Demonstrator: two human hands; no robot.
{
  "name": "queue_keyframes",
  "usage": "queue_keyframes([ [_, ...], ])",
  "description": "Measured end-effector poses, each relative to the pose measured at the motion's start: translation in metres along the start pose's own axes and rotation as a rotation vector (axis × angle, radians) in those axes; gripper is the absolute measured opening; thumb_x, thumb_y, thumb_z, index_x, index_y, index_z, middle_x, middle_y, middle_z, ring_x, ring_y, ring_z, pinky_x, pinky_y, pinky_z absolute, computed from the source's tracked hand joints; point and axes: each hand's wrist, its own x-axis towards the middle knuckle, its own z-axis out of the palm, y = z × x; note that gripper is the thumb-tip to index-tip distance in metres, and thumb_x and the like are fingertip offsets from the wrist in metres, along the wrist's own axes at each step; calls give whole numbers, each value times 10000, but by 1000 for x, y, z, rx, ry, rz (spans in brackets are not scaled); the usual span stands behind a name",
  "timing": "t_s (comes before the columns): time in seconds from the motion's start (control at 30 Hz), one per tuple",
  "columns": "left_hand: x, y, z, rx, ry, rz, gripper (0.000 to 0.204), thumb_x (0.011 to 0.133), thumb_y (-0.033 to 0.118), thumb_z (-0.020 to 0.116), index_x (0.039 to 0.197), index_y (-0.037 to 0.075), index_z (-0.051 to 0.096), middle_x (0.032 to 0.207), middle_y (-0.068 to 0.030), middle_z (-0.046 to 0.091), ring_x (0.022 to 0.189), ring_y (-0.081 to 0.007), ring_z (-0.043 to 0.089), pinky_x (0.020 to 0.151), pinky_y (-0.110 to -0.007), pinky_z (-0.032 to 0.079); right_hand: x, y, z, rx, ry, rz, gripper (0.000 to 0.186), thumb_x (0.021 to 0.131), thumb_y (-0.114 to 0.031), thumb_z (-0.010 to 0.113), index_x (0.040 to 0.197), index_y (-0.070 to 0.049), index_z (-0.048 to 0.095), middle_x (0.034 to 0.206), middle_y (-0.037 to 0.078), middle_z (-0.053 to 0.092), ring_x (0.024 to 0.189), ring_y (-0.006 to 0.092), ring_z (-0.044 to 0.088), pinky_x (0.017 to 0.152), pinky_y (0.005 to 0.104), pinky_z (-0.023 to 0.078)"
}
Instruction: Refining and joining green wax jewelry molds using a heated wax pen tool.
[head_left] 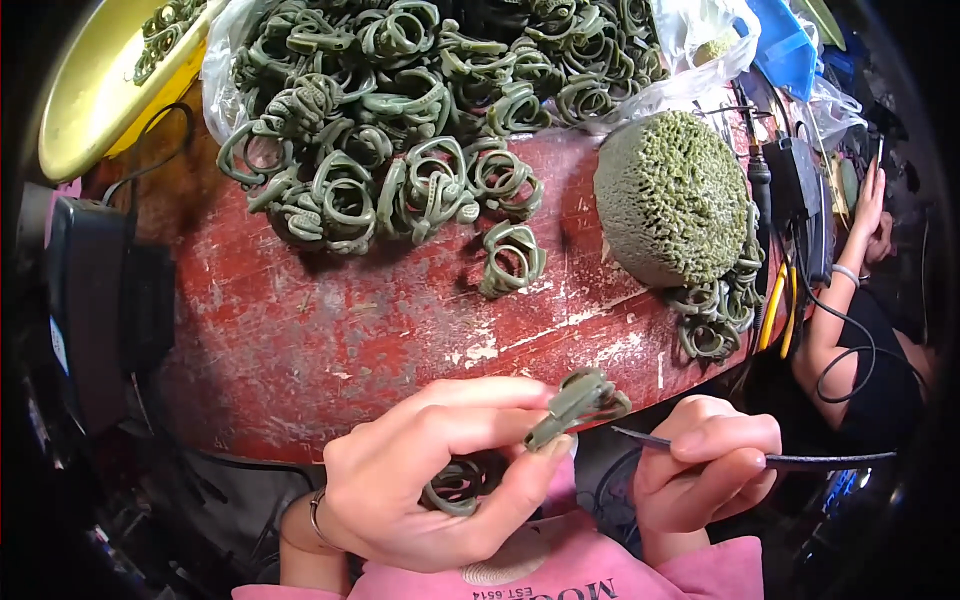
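My left hand (425, 470) pinches a small green ring-shaped piece (568, 405) between thumb and fingers, with more green rings (460, 485) held lower in the palm. My right hand (705, 465) grips a long, thin dark tool (830, 461), its tip close beside the pinched piece. Both hands are over the front edge of a scratched red table (320, 350). A loose green ring cluster (512, 262) lies above them on the table.
Piled green rings (420, 100), a round porous green block (680, 190), a yellow basin (95, 100), a plastic bag (700, 40) and a blue tray (780, 50) surround the work area. A black device (90, 280) stands left. Yellow-handled tools (775, 310) and cables lie right, beside another person's arm (845, 280).
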Motion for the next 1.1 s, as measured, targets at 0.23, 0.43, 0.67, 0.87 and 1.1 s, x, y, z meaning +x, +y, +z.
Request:
queue_keyframes([
  [0.23, -1, 8, 1, -317, 64, -402, 152, 646, -21, 691, 735, -31, 569, 741, -112, 627, 626, -82, 602, 530, -192, 476, -7, 10, 5, 79, 65, -84, 266, 906, -228, 388, 830, 4, 493, 524, 43, 546, 415, 121, 510, 373, 219, 403],
  [0.43, 4, 9, -2, -501, 19, -525, 115, 669, -21, 671, 721, -26, 568, 758, -91, 636, 629, -61, 588, 536, -188, 463, -5, 12, 5, 160, -8, -100, 342, 917, -299, 335, 843, -3, 489, 549, 62, 560, 444, 145, 535, 378, 222, 417],
  [0.67, 6, 8, -5, -592, -20, -562, 84, 700, -46, 636, 723, -34, 557, 767, -108, 632, 573, -52, 565, 490, -182, 446, -4, 26, 6, 359, -38, -54, 402, 915, -354, 273, 841, -12, 472, 549, 68, 573, 432, 167, 542, 387, 241, 447],
  [0.87, 12, 8, -5, -555, -24, -524, 126, 662, -84, 565, 696, -36, 453, 690, -179, 563, 462, -143, 555, 342, -217, 427, -1, 30, 7, 381, -35, 18, 444, 911, -371, 259, 786, -18, 496, 527, 74, 576, 438, 177, 554, 389, 250, 460],
  [1.1, 8, 5, -6, -549, -37, -534, 79, 712, -48, 625, 737, -43, 550, 775, -109, 632, 591, -75, 576, 512, -199, 461, -6, 28, 8, 357, -11, 141, 479, 902, -377, 306, 735, 1, 547, 513, 73, 564, 440, 177, 560, 400, 274, 475],
])
